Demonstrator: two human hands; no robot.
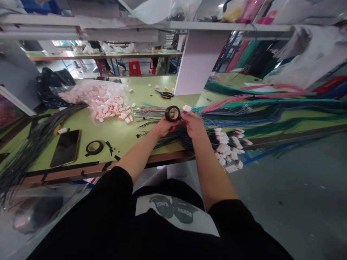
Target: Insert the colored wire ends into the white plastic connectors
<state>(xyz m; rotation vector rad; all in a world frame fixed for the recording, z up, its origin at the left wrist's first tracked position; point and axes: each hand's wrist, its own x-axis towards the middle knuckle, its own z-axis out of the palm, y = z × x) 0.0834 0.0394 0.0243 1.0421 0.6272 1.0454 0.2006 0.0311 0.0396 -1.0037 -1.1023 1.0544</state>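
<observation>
My left hand [166,127] is closed on a roll of black electrical tape [172,113], held upright over the green table. Close beside it, my right hand [194,124] pinches a white connector [187,108] with dark wires; the fingertips are partly hidden. Under and around both hands lie loose wires with bare terminal ends [148,112]. Bundles of pink wires [225,103], green wires [295,103] and blue wires stretch to the right. A cluster of wired white connectors [226,144] hangs at the table's front edge, right of my right forearm.
Left on the table [86,151] are a clear bag of white-and-orange connectors [101,99], a phone [65,148], a second tape roll [94,147] and dark wires [40,137]. Black scissors [164,94] lie behind my hands. A white upright panel [196,61] supports the shelf [230,26].
</observation>
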